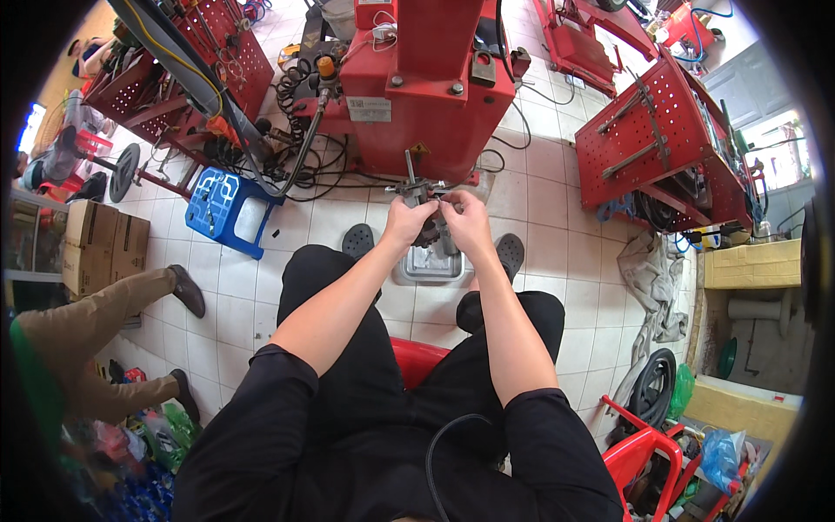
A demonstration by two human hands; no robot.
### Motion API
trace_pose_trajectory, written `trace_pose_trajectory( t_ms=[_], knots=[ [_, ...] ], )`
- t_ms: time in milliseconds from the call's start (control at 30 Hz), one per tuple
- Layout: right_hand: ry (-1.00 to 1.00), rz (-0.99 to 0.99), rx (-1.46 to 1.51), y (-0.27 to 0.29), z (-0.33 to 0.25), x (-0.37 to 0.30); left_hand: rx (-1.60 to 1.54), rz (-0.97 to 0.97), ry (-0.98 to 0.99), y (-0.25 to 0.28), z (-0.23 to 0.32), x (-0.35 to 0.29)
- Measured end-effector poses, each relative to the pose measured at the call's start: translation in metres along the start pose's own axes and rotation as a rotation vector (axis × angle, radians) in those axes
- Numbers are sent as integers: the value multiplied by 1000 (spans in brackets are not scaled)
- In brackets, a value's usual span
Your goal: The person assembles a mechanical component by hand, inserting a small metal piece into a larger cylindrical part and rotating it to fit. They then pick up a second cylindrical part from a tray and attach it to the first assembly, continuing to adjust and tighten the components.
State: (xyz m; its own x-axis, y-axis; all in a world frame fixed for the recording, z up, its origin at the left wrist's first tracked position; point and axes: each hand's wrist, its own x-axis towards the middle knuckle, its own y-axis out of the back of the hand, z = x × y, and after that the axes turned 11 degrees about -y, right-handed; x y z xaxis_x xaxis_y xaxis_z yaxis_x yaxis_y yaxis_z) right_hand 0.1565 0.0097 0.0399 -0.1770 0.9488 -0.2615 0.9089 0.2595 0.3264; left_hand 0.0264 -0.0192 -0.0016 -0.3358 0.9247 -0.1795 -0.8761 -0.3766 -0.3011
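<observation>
Metal part [419, 189] partly hidden by hands [410, 221]; details unclear.

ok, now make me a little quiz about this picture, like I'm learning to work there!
1. Pick one: what colour is the plastic stool?
A) yellow
B) blue
C) green
2. True or false: only the right hand is at the metal part.
3. Fill in the missing word: a grey ____ lies below the hands, between two dark clogs.

Key:
1. B, blue.
2. False: the left hand is there too.
3. The word is tray.
</observation>
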Motion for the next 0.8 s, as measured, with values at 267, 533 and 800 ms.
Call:
trace_pose_trajectory(
  t_ms=[267, 533, 800],
  knots=[
    [-71, 26, -59, -1, 0, -2, -8, -34, 56, -4, 10, -5],
    [-205, -95, 288, -8, 14, 4, -219, -33, 292, 0, 16, -3],
    [-394, -166, 525, 0, 8, 3, -161, 36, 40, -6, 7, -3]
  ],
)
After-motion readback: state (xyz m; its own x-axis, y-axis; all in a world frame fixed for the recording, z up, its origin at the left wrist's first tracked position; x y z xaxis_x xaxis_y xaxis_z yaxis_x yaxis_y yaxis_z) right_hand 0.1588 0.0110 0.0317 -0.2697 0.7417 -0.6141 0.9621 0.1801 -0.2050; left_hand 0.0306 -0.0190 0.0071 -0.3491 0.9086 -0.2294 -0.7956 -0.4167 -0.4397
